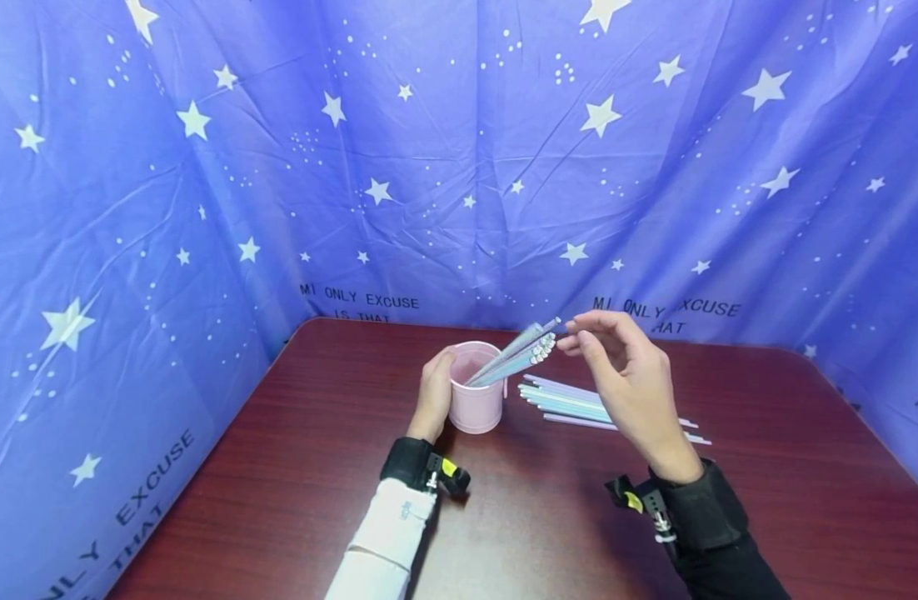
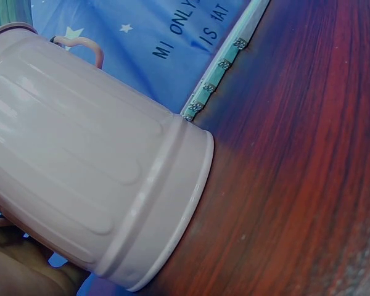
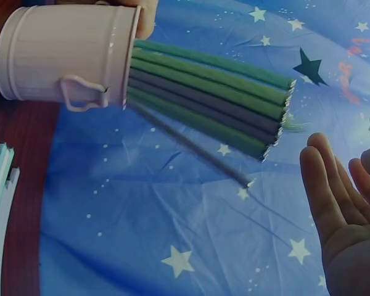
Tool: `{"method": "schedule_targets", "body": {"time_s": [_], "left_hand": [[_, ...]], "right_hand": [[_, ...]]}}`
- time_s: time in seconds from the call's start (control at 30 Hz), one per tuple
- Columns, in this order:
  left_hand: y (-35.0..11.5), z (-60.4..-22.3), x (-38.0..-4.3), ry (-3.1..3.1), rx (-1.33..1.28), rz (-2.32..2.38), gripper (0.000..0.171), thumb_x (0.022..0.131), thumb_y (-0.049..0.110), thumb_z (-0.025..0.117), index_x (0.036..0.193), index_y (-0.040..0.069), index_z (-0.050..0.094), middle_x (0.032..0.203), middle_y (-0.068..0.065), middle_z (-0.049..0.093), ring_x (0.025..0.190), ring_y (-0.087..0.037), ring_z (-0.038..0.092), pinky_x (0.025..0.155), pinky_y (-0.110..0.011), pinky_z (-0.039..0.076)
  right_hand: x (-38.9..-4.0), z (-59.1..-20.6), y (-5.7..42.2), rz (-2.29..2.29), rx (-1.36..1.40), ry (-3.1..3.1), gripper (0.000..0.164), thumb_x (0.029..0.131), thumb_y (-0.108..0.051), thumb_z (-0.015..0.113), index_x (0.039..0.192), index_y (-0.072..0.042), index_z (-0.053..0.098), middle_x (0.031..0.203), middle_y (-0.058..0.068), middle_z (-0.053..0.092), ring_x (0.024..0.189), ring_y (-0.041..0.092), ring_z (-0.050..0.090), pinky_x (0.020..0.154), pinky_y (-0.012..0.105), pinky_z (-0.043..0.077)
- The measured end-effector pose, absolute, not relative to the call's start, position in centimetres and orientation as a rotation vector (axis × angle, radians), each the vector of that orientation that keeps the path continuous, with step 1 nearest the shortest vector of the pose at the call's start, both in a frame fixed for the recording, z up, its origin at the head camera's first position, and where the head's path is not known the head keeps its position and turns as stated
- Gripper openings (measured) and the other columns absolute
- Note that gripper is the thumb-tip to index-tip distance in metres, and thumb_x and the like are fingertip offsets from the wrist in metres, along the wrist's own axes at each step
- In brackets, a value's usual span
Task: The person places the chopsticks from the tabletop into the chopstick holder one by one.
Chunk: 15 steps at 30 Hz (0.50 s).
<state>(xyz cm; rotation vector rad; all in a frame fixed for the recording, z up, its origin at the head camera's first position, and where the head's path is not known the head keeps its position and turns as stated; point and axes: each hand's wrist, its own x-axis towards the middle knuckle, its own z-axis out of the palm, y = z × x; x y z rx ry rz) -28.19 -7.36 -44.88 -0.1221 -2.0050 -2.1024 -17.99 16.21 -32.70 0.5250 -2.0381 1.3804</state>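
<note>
A pink bucket (image 1: 476, 407) with small side handles stands on the table. My left hand (image 1: 432, 396) grips its left side, the thumb up by the rim. A bundle of thin pastel sticks (image 1: 515, 357) leans out of the bucket toward the right; in the right wrist view the sticks (image 3: 203, 92) look green and grey-purple, with one (image 3: 191, 143) splayed apart from the others. My right hand (image 1: 631, 387) is raised just right of their tips, fingers gently bent and holding nothing. The right wrist view shows a gap between its fingertips (image 3: 317, 148) and the stick ends.
More pastel sticks (image 1: 571, 402), purple, white and light blue, lie on the dark red wooden table (image 1: 316, 492) right of the bucket, partly behind my right hand. A blue curtain with white stars (image 1: 459, 167) hangs along the table's back and left sides.
</note>
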Motion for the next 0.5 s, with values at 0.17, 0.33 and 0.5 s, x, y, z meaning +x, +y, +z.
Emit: {"method": "schedule_targets", "body": {"time_s": [0.17,0.33,0.5], "left_hand": [[-7.3,-44.8,-28.2,-2.006,-0.119,-2.115,0.04,0.108,0.018,0.048,0.129,-0.003,0.074,0.132,-0.021,0.075,0.13,-0.033,0.066,0.118,-0.049,0.05],[-7.3,-44.8,-28.3,-2.011,-0.13,-2.108,0.04,0.106,0.016,0.048,0.128,-0.002,0.075,0.13,-0.02,0.076,0.128,-0.032,0.067,0.117,-0.045,0.051],[-7.4,-44.9,-28.3,-2.014,-0.147,-2.1,0.04,0.106,0.017,0.047,0.128,-0.002,0.076,0.129,-0.02,0.076,0.128,-0.032,0.067,0.116,-0.044,0.051]], "right_hand": [[-19.1,-33.6,17.0,1.259,0.418,-2.19,0.017,0.108,-0.008,0.063,0.122,-0.003,0.071,0.105,0.012,0.079,0.092,0.006,0.074,0.082,0.013,0.057],[-20.3,-34.9,18.2,0.948,0.378,-2.51,0.018,0.103,-0.01,0.067,0.12,-0.006,0.072,0.114,0.013,0.078,0.105,0.029,0.072,0.093,0.042,0.058],[-21.2,-36.5,18.8,0.742,0.485,-2.86,0.025,0.1,-0.013,0.07,0.122,0.0,0.071,0.116,0.02,0.077,0.105,0.038,0.073,0.094,0.059,0.06]]}}
